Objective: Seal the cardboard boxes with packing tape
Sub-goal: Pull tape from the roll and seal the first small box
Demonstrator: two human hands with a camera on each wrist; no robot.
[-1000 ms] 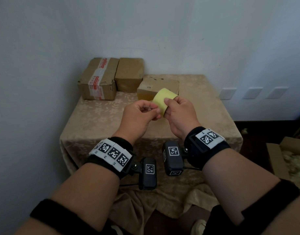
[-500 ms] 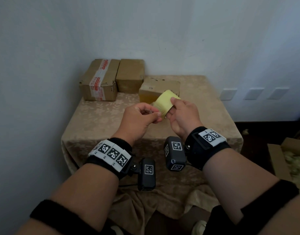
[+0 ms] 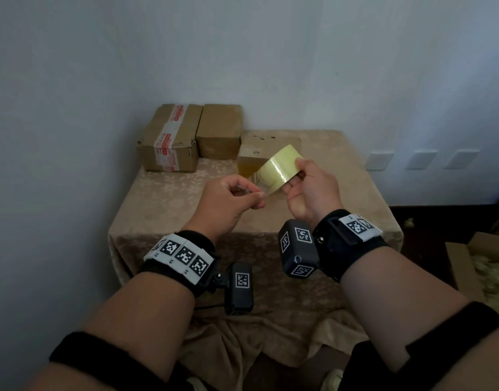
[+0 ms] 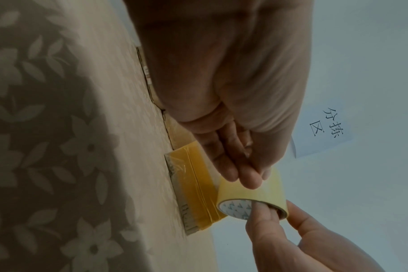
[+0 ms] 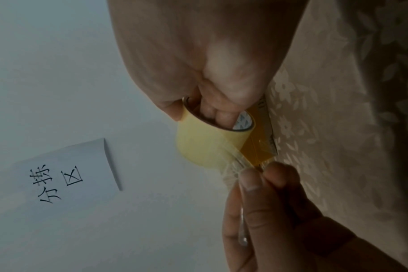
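While the right hand (image 3: 307, 190) grips the tape roll (image 3: 279, 170) above the counter (image 3: 163, 198) and the left hand (image 3: 228, 198) pinches its peeled end, three boxes wait behind, the nearest box (image 3: 259, 142) apparently not yet sealed.

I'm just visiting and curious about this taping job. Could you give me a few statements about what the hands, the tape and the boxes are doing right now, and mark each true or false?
1. The right hand holds the tape roll. True.
2. The left hand rests flat on the table. False: it pinches the pulled-out tape end in the air.
3. Three cardboard boxes sit at the table's far edge. True.
4. The roll is red. False: pale yellow.
5. The leftmost box carries a red-printed tape strip. True.
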